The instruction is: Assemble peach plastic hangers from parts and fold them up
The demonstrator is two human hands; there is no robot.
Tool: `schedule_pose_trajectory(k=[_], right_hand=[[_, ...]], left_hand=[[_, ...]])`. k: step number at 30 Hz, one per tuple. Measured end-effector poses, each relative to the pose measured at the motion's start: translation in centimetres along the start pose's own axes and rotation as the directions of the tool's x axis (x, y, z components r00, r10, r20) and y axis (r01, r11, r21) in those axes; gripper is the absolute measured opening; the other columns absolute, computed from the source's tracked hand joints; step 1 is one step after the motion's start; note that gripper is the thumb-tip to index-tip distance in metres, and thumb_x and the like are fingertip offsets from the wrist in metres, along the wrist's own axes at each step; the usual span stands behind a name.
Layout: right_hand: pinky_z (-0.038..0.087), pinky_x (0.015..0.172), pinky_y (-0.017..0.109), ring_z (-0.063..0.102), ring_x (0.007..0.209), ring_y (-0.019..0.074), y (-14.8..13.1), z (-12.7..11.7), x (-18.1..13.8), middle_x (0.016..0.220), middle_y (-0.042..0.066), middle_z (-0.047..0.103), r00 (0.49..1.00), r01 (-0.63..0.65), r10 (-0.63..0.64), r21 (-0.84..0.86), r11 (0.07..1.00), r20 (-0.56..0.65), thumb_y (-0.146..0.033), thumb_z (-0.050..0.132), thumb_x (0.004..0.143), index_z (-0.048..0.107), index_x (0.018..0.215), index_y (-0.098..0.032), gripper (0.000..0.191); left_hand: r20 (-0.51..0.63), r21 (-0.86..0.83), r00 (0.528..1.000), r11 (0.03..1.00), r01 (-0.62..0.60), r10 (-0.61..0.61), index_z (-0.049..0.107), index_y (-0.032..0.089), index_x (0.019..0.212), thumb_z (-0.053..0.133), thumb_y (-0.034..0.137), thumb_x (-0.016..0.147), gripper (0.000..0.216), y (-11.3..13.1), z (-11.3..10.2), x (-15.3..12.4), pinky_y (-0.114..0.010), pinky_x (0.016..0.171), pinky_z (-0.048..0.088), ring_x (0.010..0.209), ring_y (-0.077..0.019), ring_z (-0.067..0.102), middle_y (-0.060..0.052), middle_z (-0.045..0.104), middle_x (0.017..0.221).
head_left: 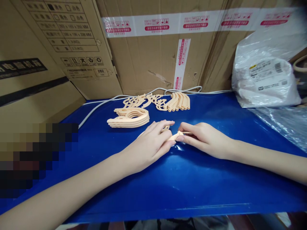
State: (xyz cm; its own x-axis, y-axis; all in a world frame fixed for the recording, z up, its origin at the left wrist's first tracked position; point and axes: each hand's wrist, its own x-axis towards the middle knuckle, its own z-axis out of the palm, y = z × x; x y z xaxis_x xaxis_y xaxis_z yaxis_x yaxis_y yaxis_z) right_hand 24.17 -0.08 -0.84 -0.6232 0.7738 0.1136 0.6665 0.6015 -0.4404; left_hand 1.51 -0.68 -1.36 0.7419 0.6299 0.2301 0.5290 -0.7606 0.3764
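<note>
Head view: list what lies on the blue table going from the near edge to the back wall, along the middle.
Left hand and right hand pinching a peach plastic piece → stack of peach hangers → row of loose hanger parts → white cable → cardboard boxes.

Both forearms come in from the bottom corners of the frame and meet just below its centre. The left hand (151, 143) lies palm down, fingers stretched toward the right, thumb tucked beneath at the fingertips. The right hand (203, 138) reaches in from the lower right, wrist straight, fingers drawn together in a pinch pointing left. The fingertips of the two hands meet, nearly touching.
</note>
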Motion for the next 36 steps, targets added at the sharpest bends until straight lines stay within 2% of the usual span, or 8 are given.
schedule_pose_trajectory(k=[5,12,16,20,25,32,36], right_hand=[[0.027,0.053,0.025,0.050,0.054,0.0134,-0.1,-0.3,0.0,0.064,-0.002,0.056,0.999,0.007,-0.008,0.013,1.000,0.036,-0.054,0.032,0.100,0.046,0.079,-0.021,0.042],[0.029,0.054,0.025,0.052,0.056,0.0136,-0.2,-0.2,0.0,0.065,-0.002,0.058,1.000,-0.007,0.007,0.032,0.999,0.011,-0.053,0.033,0.100,0.047,0.081,-0.021,0.040],[0.029,0.053,0.024,0.056,0.055,0.0147,-0.1,0.0,-0.1,0.067,0.000,0.061,1.000,0.020,-0.020,-0.068,0.997,-0.002,-0.053,0.029,0.101,0.048,0.084,-0.021,0.041],[0.026,0.049,0.024,0.058,0.051,0.0165,0.2,0.4,-0.1,0.063,0.002,0.063,0.998,0.065,-0.065,-0.254,0.965,0.008,-0.054,0.024,0.101,0.049,0.086,-0.020,0.045],[0.023,0.047,0.024,0.057,0.048,0.0161,0.6,0.7,0.0,0.061,0.003,0.064,0.993,0.114,-0.118,-0.401,0.909,0.014,-0.054,0.018,0.102,0.052,0.085,-0.020,0.051],[0.028,0.051,0.024,0.061,0.056,0.0172,0.3,0.3,0.0,0.066,0.002,0.066,0.998,0.057,-0.054,-0.272,0.960,0.021,-0.052,0.030,0.101,0.051,0.087,-0.020,0.040],[0.028,0.051,0.025,0.062,0.057,0.0182,0.2,0.4,0.0,0.067,0.002,0.066,1.000,0.009,-0.009,-0.267,0.964,0.004,-0.052,0.033,0.100,0.050,0.088,-0.021,0.038]], left_hand=[[-0.010,0.024,1.000,1.000,-0.013,0.013,0.053,0.019,0.095,0.036,0.031,0.102,0.022,0.1,0.2,-0.1,-0.053,0.117,0.028,0.134,-0.0249,0.041,-0.010,0.041,0.144],[-0.012,0.015,1.000,1.000,-0.008,0.008,0.052,0.019,0.094,0.035,0.030,0.102,0.021,0.1,0.0,0.0,-0.053,0.117,0.029,0.134,-0.0239,0.041,-0.011,0.041,0.144],[-0.012,0.072,1.000,0.997,-0.023,0.024,0.053,0.018,0.095,0.036,0.030,0.101,0.022,0.0,0.0,0.1,-0.055,0.117,0.028,0.136,-0.0263,0.039,-0.013,0.041,0.146],[0.011,0.129,0.999,0.991,-0.039,0.038,0.056,0.017,0.098,0.036,0.030,0.101,0.024,0.0,0.1,0.1,-0.058,0.115,0.030,0.139,-0.0295,0.035,-0.014,0.041,0.147],[0.026,0.128,0.999,0.991,-0.046,0.043,0.058,0.018,0.099,0.035,0.030,0.102,0.026,0.0,0.2,0.0,-0.058,0.114,0.031,0.137,-0.0277,0.037,-0.013,0.041,0.146],[0.029,0.102,0.999,0.994,-0.028,0.026,0.056,0.017,0.094,0.034,0.031,0.102,0.027,0.1,0.1,0.2,-0.056,0.116,0.030,0.132,-0.0249,0.043,-0.013,0.044,0.143],[0.018,0.087,1.000,0.996,-0.022,0.021,0.056,0.018,0.092,0.034,0.032,0.102,0.027,0.0,0.1,0.1,-0.056,0.115,0.030,0.131,-0.0257,0.044,-0.012,0.045,0.142]])
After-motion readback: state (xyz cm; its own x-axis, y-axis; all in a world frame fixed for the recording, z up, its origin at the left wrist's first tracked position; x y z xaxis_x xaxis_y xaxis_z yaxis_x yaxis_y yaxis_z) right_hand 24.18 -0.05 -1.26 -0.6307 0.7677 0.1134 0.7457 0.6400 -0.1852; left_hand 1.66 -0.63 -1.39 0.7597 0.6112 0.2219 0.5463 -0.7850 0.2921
